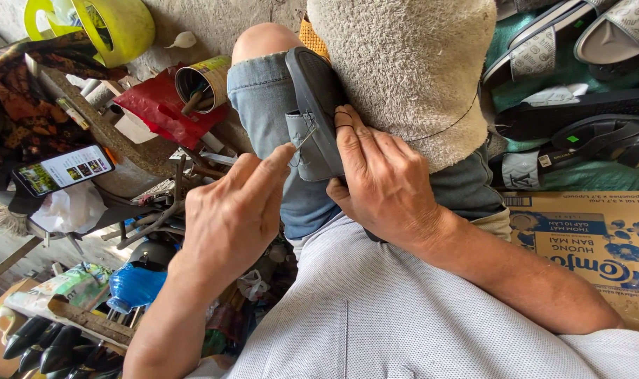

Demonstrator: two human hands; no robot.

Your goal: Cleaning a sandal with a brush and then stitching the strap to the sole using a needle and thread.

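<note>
both hands (386, 182) clasp grey sandal (318, 112), needle (307, 135) beside forefinger.

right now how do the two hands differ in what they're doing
The left hand pinches a thin needle between thumb and forefinger, fingers extended; the right hand wraps around the dark sandal, gripping it against the knee. The left barely touches the sandal; the right clamps it. Both are bare.

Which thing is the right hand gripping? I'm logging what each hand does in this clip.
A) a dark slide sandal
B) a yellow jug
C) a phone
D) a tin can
A: the right hand wraps around a dark slide sandal propped on the knee, while the left hand pinches a thin needle at its grey strap.
</note>
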